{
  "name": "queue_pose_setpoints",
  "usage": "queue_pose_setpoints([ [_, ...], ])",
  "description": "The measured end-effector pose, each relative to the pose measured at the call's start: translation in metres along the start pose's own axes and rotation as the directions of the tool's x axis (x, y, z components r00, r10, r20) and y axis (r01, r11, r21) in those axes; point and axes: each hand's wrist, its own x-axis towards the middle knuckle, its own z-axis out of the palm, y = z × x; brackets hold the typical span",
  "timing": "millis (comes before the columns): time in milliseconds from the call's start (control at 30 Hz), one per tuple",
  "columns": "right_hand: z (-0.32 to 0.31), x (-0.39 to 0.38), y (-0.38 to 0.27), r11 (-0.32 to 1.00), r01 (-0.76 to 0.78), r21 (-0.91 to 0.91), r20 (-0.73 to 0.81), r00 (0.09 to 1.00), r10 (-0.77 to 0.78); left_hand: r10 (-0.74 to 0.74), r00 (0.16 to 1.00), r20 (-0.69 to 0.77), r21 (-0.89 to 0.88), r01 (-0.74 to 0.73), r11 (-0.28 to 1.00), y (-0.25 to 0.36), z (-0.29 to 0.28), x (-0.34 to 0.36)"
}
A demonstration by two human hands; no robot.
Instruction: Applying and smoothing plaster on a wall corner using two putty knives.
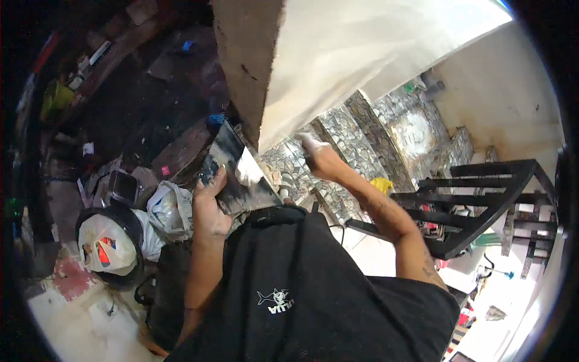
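A: Starting with the head view, what is the left hand doing?
B: The left hand (212, 202) grips a dark flat board (232, 192) by one side, its thumb over the top face. The board is on the near side of the white wall (362, 51), close to the wall's nearest corner.
A: Anything on it?
B: A smear of white paste (248, 169), on the board's wall-facing half.
A: And the right hand?
B: The right hand (321, 158) is raised just beside the white wall's lower edge, fingers bent and whitened. They are blurred, so I can't tell whether they grasp anything or touch the wall.
A: What else is around?
B: Steps faced with broken tile (342, 134) run along the foot of the white wall. To the right of the wall and nearer the person is a black slatted frame (491, 211). Well to the wall's left, and nearer, are a black bucket (139, 256) lined with a pale bag (111, 241) and some white plastic bags (170, 208).
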Motion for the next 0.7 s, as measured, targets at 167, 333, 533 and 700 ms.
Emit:
queue_pose_setpoints([
  [167, 0.006, -0.032, -0.019, 0.655, -0.220, 0.723, -0.094, 0.907, 0.409, 0.096, 0.993, -0.068, 0.106, -0.088, 0.990, -0.009, -0.017, 0.027],
  [333, 0.006, -0.045, -0.067, 0.493, -0.136, 0.859, -0.087, 0.911, 0.404, 0.045, 0.996, -0.072, 0.143, -0.035, 0.989, -0.028, -0.021, 0.038],
  [533, 0.003, -0.048, -0.079, 0.701, -0.021, 0.713, -0.274, 0.912, 0.306, 0.064, 0.997, -0.029, 0.208, -0.057, 0.976, -0.018, -0.008, 0.034],
  [700, -0.002, -0.039, -0.102, 0.869, 0.345, 0.355, -0.465, 0.871, -0.155, 0.170, 0.976, -0.136, 0.397, -0.103, 0.912, -0.018, -0.010, 0.032],
])
